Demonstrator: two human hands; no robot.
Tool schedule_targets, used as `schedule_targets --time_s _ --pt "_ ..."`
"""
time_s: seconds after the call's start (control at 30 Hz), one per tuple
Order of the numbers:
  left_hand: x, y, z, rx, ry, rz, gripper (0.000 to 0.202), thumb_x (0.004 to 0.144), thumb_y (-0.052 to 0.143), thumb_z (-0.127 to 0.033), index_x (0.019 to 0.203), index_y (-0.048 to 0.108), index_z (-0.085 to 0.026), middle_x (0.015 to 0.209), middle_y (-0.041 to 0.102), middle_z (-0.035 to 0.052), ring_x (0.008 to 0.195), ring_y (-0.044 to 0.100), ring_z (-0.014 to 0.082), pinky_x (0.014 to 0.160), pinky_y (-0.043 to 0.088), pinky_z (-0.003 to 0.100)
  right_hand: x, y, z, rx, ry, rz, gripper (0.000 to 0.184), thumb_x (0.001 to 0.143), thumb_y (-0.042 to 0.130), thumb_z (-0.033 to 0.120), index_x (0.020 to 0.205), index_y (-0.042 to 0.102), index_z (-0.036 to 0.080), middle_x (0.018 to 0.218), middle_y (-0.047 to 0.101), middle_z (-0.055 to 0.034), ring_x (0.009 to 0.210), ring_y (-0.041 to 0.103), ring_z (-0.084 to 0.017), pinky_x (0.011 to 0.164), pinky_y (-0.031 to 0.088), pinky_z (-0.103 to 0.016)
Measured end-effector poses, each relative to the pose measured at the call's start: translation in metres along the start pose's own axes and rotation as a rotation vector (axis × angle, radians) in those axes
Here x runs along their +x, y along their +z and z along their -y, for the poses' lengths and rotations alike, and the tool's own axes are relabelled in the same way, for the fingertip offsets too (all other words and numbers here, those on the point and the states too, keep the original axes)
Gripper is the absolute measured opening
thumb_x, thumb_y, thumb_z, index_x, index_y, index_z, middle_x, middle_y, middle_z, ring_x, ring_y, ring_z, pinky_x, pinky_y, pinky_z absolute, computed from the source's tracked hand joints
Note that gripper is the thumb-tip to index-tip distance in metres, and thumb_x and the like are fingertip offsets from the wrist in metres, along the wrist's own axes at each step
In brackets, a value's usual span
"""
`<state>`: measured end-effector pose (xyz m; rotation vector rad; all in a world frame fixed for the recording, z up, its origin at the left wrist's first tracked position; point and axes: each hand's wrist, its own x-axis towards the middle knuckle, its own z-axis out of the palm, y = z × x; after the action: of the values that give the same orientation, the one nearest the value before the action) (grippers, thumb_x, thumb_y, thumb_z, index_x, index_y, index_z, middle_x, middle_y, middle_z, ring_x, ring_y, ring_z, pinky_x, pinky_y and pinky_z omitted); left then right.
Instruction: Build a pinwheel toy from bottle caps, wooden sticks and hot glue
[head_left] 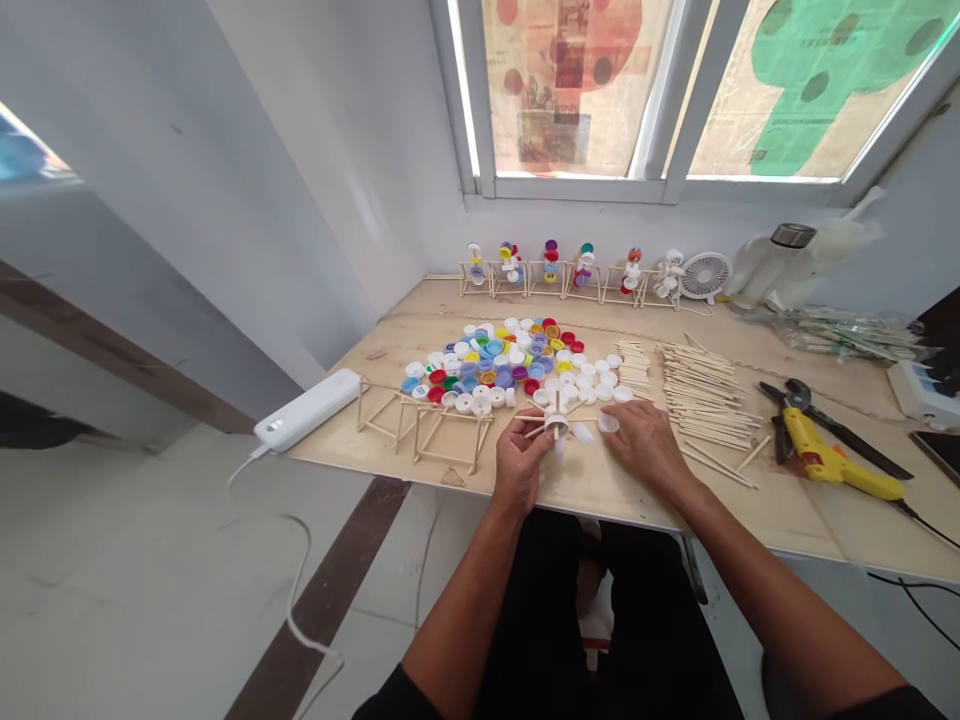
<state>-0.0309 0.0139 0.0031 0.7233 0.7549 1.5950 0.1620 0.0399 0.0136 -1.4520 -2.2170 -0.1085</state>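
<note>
Head view showed a wooden tabletop [390,345] as the main work surface, set below a window. Along its rear edge stood a row of stick stands [551,279], each supporting a cluster of plastic caps. Centrally, a heap of bottle caps [487,365] in white, red, blue, yellow and other colours was spread out; some lay open side up, like shallow cups. To its right lay a stack of wooden sticks [709,395], with shorter sticks [634,365] between stack and heap. At the front left, near the table edge, stood bare stick frames [417,440]. A yellow glue gun [832,465] lay at the right. Behind it, a clear plastic bag [840,330] contained slender sticks. Near the rear right stood a transparent bottle [757,270] with a metal-coloured lid; its contents could not be made out. The left hand [517,465] held, in a narrow grip, a spoked assembly [556,426] of sticks radiating from a white ring, located above the front edge of the tabletop. The right hand [641,440] had its fingertips closed around a translucent white cap [608,424] at the outer end of one spoke; whether the cap was attached could not be determined.
</note>
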Motion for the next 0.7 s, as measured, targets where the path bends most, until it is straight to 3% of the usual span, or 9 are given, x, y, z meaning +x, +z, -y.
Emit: schedule_targets --time_s 0.13,0.23,0.47,0.6,0.7 --pt "0.001 -0.001 0.001 -0.013 0.001 0.012 0.035 0.058 0.081 -0.025 0.086 0.061 -0.018 0.077 0.067 0.0007 0.072 0.061 0.0116 0.068 0.044 0.022 -0.015 -0.013 -0.009 0.027 -0.016 -0.038 0.027 0.083 0.053 0.031 0.105 0.064 0.021 0.106 0.068 -0.0086 0.102 0.057 -0.028 0.082 0.042 -0.045" --pt "0.001 -0.002 0.001 -0.015 0.006 0.016 0.034 0.058 0.081 -0.023 0.086 0.061 -0.017 0.077 0.066 0.0002 0.073 0.061 0.0105 0.070 0.044 0.021 -0.029 -0.035 -0.027 0.014 0.019 -0.128 0.027 0.084 0.051 0.032 0.104 0.064 0.020 0.104 0.068 -0.0085 0.099 0.058 -0.027 0.084 0.044 -0.044" --pt "0.000 0.000 -0.001 -0.011 0.014 -0.004 0.035 0.056 0.082 -0.023 0.085 0.063 -0.018 0.078 0.067 0.0009 0.074 0.061 0.0114 0.071 0.045 0.021 -0.084 -0.101 -0.104 -0.231 0.211 -0.259 0.033 0.084 0.047 0.034 0.106 0.064 0.016 0.102 0.068 -0.0117 0.097 0.059 -0.027 0.084 0.044 -0.040" --pt "0.000 -0.001 0.000 0.004 0.003 -0.007 0.037 0.056 0.082 -0.022 0.087 0.062 -0.018 0.080 0.068 0.0018 0.076 0.062 0.0126 0.070 0.046 0.022 -0.117 -0.122 -0.146 -0.411 0.331 -0.154 0.035 0.081 0.048 0.029 0.109 0.064 0.015 0.107 0.067 -0.0137 0.098 0.058 -0.029 0.081 0.041 -0.040" --pt "0.000 0.000 0.001 0.009 0.011 -0.015 0.037 0.055 0.083 -0.023 0.085 0.062 -0.018 0.079 0.067 0.0017 0.075 0.062 0.0125 0.070 0.046 0.022 -0.129 -0.126 -0.161 -0.460 0.408 -0.015 0.037 0.080 0.049 0.027 0.112 0.064 0.015 0.113 0.066 -0.0144 0.100 0.057 -0.029 0.078 0.039 -0.040"
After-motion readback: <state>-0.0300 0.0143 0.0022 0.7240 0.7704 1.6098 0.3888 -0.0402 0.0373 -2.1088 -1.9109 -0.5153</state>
